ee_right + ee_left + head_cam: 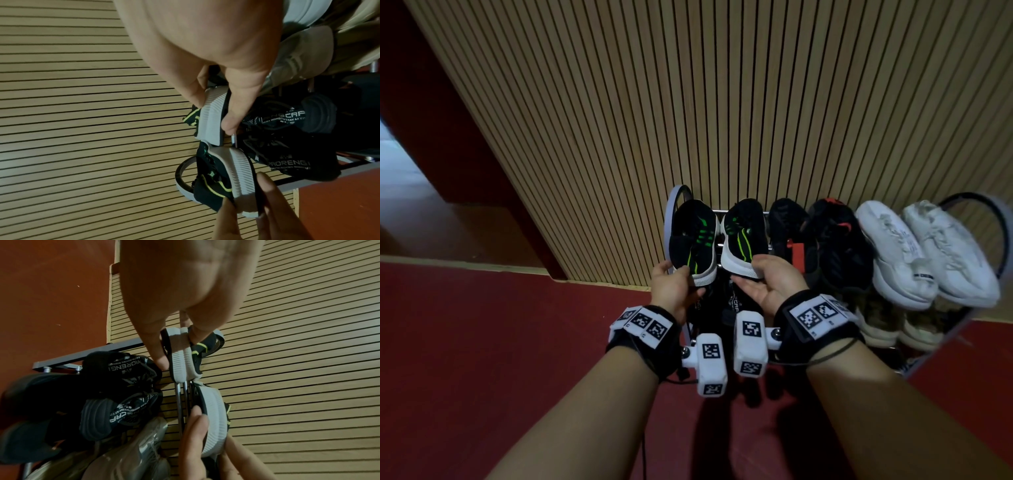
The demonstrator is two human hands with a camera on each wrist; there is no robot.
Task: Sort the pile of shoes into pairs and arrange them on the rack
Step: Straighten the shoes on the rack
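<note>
The left hand [674, 286] gripped the heel of a black sneaker with green stripes [693, 240], thumb on one side of the white sole and fingers [156, 344] curled against the other, while the right hand [767, 284] pinched the heel of the matching sneaker [743, 236] in the same way, thumb and fingers closed on its ribbed white sole. Both shoes sat side by side, toes toward the wall, at the left end of the top tier of a metal shoe rack [671, 219], their heels jutting past the front rail; the wrist views showed the soles against the chrome bars, though how fully they rested there could not be told. Just to the right on the same tier stood a pair of black shoes with red accents [822, 240], and beyond them a pair of white sneakers [924, 253] at the right end. On the tier below, a pair of black shoes with white lettering [121, 386] lay under the hands, with pale beige shoes [900, 318] further right. Each wrist wore a black strap with printed marker tags [647, 323]. The rack stood against a wall of slatted wood panelling [688, 102] on a dark red floor [482, 342].
</note>
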